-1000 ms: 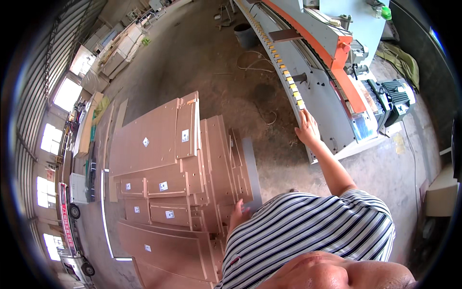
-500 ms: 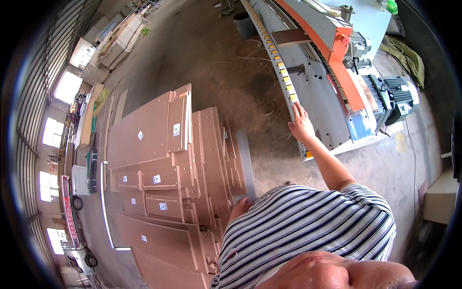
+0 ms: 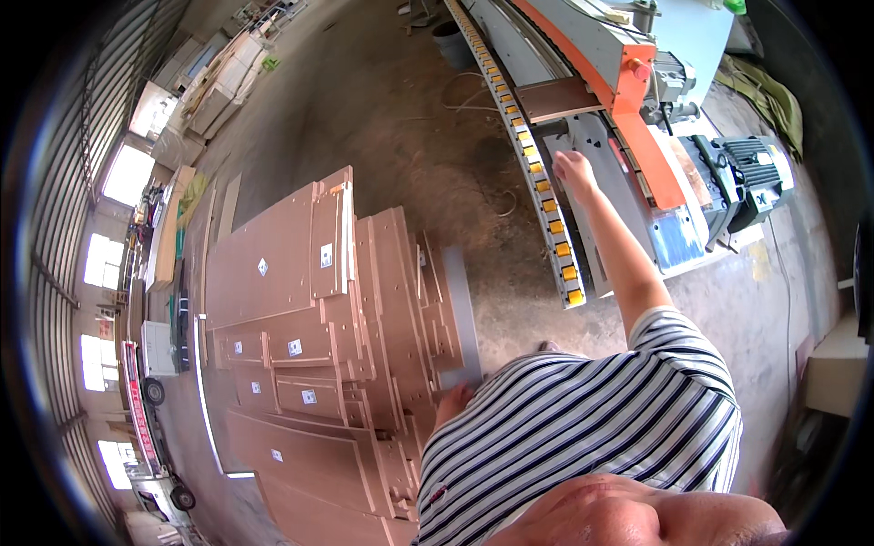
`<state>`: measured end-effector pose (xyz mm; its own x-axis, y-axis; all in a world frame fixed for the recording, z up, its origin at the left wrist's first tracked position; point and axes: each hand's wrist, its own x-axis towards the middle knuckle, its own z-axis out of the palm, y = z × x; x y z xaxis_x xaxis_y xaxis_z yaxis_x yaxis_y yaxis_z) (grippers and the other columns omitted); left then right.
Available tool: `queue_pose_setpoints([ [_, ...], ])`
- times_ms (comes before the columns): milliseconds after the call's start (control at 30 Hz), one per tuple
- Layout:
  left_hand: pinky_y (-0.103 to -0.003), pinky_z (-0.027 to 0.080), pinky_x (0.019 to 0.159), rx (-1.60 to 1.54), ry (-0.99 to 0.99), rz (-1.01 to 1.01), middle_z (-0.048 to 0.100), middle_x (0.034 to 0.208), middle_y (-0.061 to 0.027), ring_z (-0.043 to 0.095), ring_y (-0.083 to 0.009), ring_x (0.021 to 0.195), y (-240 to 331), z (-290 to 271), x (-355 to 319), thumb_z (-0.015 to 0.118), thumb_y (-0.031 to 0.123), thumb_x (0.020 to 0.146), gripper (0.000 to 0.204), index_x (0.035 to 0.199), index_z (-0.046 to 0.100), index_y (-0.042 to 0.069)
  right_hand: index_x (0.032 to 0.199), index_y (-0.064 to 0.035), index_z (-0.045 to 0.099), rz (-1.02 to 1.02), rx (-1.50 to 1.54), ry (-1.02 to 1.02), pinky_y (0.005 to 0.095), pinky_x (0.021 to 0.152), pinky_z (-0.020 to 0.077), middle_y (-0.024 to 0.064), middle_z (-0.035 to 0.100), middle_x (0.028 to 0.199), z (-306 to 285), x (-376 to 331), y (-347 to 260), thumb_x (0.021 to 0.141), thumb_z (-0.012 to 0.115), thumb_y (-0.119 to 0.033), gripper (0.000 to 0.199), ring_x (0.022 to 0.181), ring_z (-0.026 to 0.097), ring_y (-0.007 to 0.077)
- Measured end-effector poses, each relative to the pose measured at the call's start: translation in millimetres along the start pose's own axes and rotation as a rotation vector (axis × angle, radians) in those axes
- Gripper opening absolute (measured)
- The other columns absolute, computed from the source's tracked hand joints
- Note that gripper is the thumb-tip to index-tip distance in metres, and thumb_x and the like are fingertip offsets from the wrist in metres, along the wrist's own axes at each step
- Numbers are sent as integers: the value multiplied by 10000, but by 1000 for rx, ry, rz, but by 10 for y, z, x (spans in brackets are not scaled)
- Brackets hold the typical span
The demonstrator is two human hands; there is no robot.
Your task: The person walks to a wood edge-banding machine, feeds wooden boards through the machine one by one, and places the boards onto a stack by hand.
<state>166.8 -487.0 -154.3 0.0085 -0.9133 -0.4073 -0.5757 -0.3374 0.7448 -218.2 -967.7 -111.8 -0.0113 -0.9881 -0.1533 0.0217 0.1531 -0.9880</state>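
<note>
- The person's left hand [image 3: 453, 400] is well left of the roller rail [image 3: 557, 227], beside the striped shirt [image 3: 583, 409] and near the stack of brown panels [image 3: 309, 318]; whether it grips anything cannot be told.
- The right hand [image 3: 575, 175] is just beside the rail, on its machine side. Its fingers look bent and nothing shows in them; how tightly they curl is too small to tell.
- The loose brown panel [image 3: 560, 98] lies on the machine, past the right hand and beside the rail. Good handling probably means meeting its near edge squarely, letting the rail bear weight, and following its travel without twisting it.
- The orange guard [image 3: 628, 100] stands across the panel from the rail; fingers are best kept well clear of it.
- Against half a second ago, the right hand is farther along the rail, its fingertips off the near rollers, and the panel sits closer to it. The left hand looks much the same.
</note>
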Motion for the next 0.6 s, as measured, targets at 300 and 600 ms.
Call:
queue_pose_setpoints([
  [300,-416,459,843,96,-13,-116,610,1067,-211,582,-368,1016,22,60,-129,522,289,918,336,1152,543,50,1145,-23,492,246,885,344,382,946,459,118,562,1111,-3,447,-125,872,657,-174,353,1034,571,258],
  [600,-384,474,745,-135,100,51,604,863,-185,622,-291,840,509,-239,-268,496,363,940,348,998,585,32,870,-39,527,64,913,246,303,630,506,46,554,767,218,-757,-197,877,571,-36,45,665,567,156],
])
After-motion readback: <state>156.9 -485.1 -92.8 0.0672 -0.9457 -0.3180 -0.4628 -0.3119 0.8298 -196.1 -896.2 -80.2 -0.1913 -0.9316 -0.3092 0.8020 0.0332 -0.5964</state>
